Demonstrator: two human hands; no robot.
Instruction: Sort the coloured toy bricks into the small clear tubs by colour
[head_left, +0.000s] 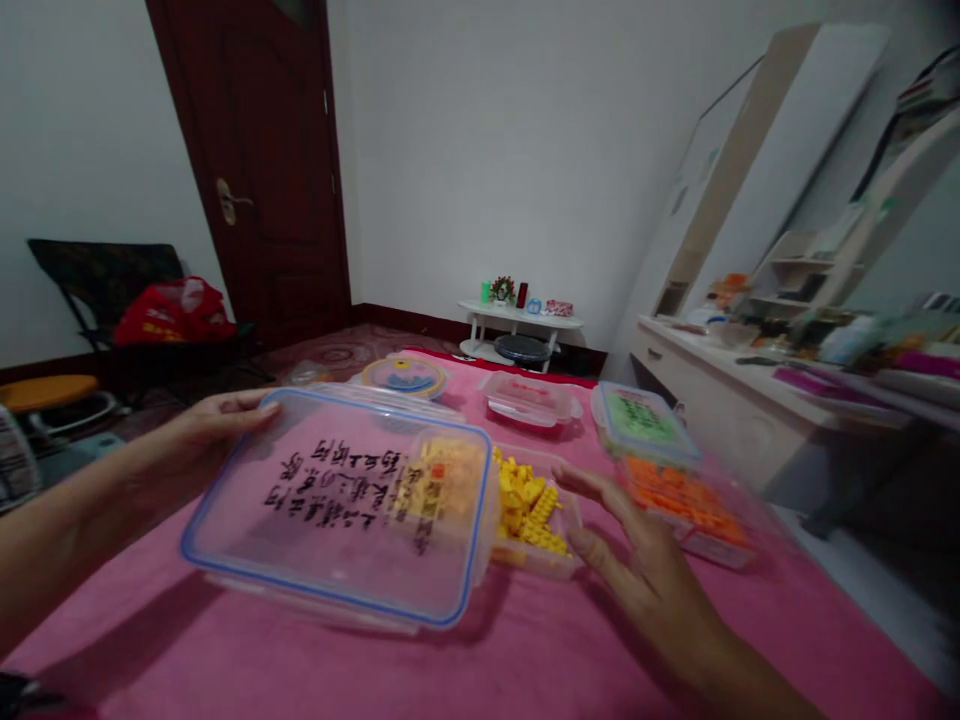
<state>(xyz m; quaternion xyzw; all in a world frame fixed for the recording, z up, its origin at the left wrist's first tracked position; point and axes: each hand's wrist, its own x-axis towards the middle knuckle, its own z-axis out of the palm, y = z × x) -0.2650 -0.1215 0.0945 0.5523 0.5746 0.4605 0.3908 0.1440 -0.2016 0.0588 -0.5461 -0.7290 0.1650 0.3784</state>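
Observation:
My left hand (232, 415) grips a clear plastic box lid (300, 570) by its far left corner. The lid has a blue seal round its edge and dark handwritten characters, and it is tilted above the pink cloth. Behind it, partly covered, stands a clear container (536, 565) of yellow building bricks (529, 500). At that container's right side is my right hand (637, 565), its fingers apart and nothing in them. Whether its fingertips touch the rim, I cannot tell.
An open box of orange bricks (682, 500) stands to the right, beside a lidded green box (645, 422). Farther back are a lidded box with red contents (529, 400) and a round yellow-rimmed container (405, 378). A white dresser (712, 390) stands beyond the pink cloth (525, 660).

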